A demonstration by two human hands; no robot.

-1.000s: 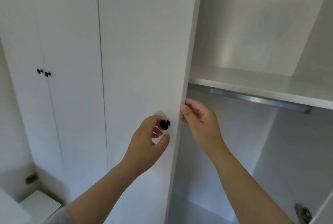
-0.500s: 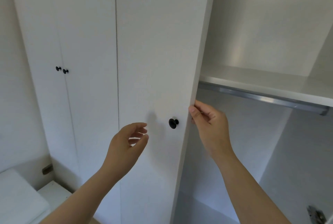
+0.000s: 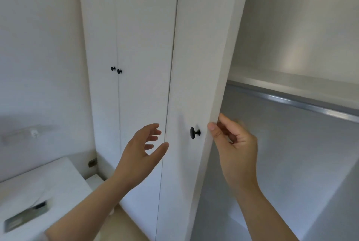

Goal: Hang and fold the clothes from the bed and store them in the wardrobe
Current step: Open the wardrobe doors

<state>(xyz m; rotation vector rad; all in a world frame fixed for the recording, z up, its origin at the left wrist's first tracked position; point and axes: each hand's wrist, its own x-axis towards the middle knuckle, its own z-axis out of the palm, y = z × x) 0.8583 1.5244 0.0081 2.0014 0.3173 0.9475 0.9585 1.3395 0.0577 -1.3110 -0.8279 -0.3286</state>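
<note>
A white wardrobe door (image 3: 196, 66) with a black knob (image 3: 194, 133) stands partly open in front of me. My right hand (image 3: 233, 143) grips the door's free edge just right of the knob, thumb on the front, fingers behind. My left hand (image 3: 143, 149) hovers open to the left of the knob, fingers spread, touching nothing. Behind the door the wardrobe's inside shows a white shelf (image 3: 291, 83) and a metal hanging rail (image 3: 295, 103) under it. No clothes or bed are in view.
Two more closed white doors with a pair of small black knobs (image 3: 116, 70) stand to the left. A white low unit (image 3: 38, 186) with a dark object lying on it sits at the lower left, against a white wall.
My left hand let go of the black knob and drew back to the left. My right hand keeps hold of the door edge, and the door has swung further open.
</note>
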